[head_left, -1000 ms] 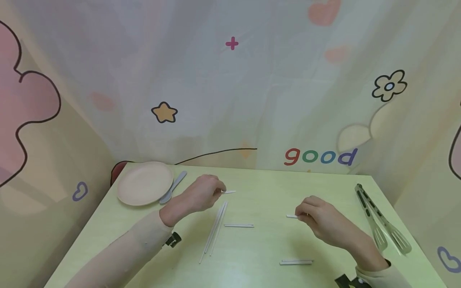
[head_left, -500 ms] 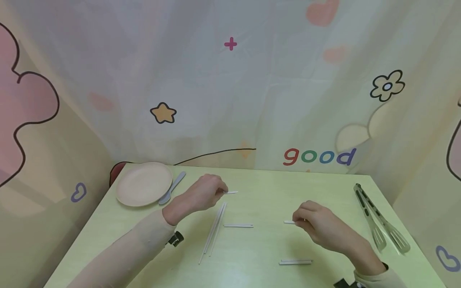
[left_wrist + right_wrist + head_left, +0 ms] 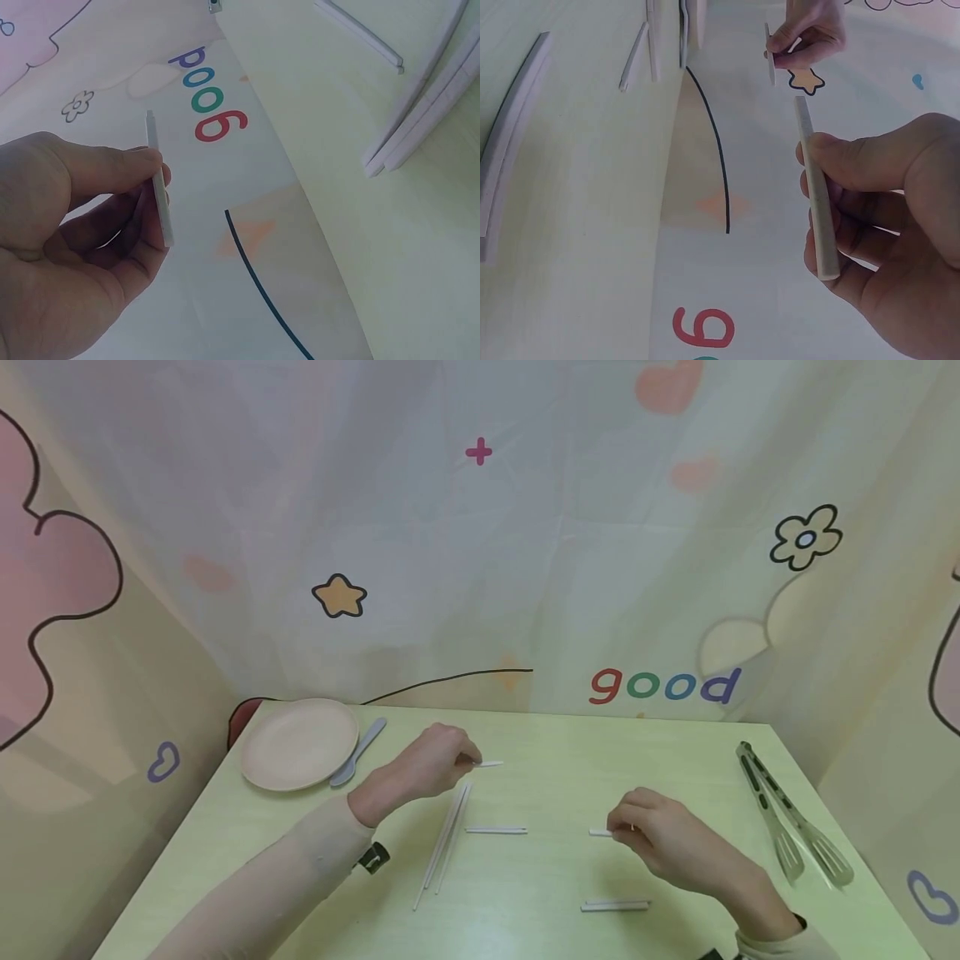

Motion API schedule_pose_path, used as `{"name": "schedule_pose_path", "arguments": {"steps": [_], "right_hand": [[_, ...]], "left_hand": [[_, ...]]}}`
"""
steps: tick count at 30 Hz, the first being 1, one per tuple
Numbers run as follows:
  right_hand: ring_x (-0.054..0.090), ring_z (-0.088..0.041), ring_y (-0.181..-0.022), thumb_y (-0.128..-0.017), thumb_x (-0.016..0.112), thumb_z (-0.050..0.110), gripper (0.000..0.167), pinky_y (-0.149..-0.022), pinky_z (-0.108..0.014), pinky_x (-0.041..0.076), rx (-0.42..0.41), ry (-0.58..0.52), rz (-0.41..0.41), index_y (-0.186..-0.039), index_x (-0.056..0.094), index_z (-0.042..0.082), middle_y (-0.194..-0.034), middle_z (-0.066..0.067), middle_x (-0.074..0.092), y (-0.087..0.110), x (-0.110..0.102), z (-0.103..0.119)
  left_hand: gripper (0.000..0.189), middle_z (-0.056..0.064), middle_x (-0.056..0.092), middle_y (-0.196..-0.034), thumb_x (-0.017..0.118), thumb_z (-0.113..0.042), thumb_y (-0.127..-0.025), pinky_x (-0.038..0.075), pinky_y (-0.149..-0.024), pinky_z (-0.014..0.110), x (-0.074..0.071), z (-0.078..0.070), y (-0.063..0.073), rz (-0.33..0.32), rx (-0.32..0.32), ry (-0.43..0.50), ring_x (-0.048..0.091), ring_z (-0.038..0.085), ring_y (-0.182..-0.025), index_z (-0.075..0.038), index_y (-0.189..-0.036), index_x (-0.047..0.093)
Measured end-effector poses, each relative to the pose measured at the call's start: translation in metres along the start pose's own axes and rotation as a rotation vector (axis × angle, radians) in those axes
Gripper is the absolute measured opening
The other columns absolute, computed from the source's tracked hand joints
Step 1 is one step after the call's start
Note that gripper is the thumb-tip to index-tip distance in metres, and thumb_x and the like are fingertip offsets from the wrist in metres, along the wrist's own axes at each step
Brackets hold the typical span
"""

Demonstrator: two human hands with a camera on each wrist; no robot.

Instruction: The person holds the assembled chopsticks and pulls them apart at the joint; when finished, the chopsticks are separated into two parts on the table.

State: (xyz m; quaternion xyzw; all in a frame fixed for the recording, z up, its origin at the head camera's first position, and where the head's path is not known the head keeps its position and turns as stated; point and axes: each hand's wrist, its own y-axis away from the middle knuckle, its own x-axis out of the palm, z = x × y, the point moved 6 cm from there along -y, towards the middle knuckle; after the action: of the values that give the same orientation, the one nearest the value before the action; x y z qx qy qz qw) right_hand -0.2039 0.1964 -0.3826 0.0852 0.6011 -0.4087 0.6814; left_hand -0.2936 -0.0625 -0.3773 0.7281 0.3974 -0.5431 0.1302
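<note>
In the head view my left hand [image 3: 435,762] pinches a short white stick [image 3: 159,191] between thumb and fingers, over the far middle of the table. My right hand [image 3: 663,835] pinches another short white stick [image 3: 817,195] to the right of it and closer to me. Both sticks show clearly in the wrist views, apart from each other. Between the hands a pair of short white sticks [image 3: 497,831] lies side by side on the table. A second pair [image 3: 615,907] lies below my right hand. Several long thin white sticks [image 3: 444,843] lie bunched beneath my left forearm.
A pale round plate [image 3: 300,745] stands at the far left, with a grey spoon [image 3: 358,753] against its right side. Metal tongs [image 3: 791,814] with slotted ends lie at the right edge. A printed curtain [image 3: 480,568] hangs behind the pale green table [image 3: 540,777].
My left hand has drifted a little to the right with its stick. My right hand has come slightly toward me and left, still holding its stick. The sticks on the table stay put.
</note>
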Motion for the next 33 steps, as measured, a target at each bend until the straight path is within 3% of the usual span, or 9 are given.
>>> {"name": "schedule_pose_path", "arguments": {"steps": [33], "right_hand": [[0.052, 0.003, -0.078, -0.083, 0.072, 0.002, 0.02, -0.064, -0.018, 0.049, 0.022, -0.068, 0.061, -0.087, 0.068, 0.021, -0.086, 0.017, 0.058, 0.017, 0.024, -0.001]], "left_hand": [[0.013, 0.008, 0.075, -0.094, 0.068, 0.002, -0.086, 0.053, -0.072, 0.019, 0.037, -0.003, -0.001, 0.112, -0.004, 0.035, 0.071, 0.017, -0.085, -0.002, -0.094, 0.077]]}}
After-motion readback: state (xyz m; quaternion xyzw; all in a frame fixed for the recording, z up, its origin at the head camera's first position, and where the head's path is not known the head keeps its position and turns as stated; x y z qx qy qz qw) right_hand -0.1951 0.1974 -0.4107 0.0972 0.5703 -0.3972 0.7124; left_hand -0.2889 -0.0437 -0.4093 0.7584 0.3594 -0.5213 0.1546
